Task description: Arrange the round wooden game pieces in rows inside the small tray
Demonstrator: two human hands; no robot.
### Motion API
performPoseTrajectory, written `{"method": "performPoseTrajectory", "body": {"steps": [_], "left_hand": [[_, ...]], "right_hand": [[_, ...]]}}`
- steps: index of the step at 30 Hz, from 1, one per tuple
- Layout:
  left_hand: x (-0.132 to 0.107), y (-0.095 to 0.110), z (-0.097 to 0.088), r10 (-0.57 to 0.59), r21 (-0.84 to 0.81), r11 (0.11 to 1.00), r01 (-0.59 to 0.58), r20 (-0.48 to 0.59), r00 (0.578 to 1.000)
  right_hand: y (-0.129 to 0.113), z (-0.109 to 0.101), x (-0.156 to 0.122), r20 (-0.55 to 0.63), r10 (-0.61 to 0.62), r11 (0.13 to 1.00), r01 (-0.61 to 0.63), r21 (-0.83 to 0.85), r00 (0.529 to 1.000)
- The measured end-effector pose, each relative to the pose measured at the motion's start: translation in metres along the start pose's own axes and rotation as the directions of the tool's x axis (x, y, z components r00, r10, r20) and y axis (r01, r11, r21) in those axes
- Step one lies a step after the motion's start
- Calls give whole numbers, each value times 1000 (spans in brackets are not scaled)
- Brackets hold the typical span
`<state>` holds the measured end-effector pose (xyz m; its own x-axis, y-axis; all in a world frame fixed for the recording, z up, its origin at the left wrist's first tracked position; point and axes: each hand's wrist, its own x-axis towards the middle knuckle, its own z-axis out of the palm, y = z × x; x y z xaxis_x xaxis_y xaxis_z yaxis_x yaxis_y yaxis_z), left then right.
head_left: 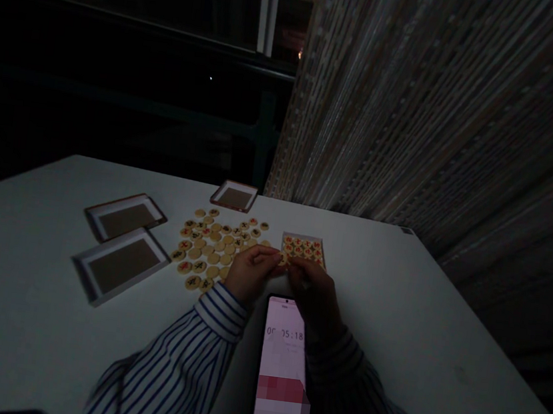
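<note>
Several round wooden game pieces (211,246) with red or black marks lie loose on the white table (16,309). A small tray (303,247) to their right holds pieces set in rows. My left hand (251,271) pinches one piece at the tray's near left corner. My right hand (314,292) is beside it, fingers curled at the tray's near edge; what it holds is hidden in the dark. Both sleeves are striped.
A lit phone (285,362) showing a timer lies between my forearms. Two flat box halves (121,262) (124,216) sit at the left, a smaller one (234,196) at the far edge. A patterned curtain (443,120) hangs behind the table.
</note>
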<state>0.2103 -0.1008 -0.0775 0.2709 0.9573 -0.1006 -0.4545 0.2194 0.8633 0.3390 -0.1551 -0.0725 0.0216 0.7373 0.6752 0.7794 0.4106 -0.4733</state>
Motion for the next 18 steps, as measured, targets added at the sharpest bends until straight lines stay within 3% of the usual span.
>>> {"method": "performPoseTrajectory", "body": {"steps": [7, 18], "left_hand": [[-2, 0, 1, -31, 76, 997, 30, 3, 1000], [0, -2, -3, 50, 207, 977, -51, 10, 999]], "right_hand": [[7, 0, -3, 22, -9, 999, 10, -35, 1000], [11, 3, -3, 5, -66, 995, 66, -73, 998]]}}
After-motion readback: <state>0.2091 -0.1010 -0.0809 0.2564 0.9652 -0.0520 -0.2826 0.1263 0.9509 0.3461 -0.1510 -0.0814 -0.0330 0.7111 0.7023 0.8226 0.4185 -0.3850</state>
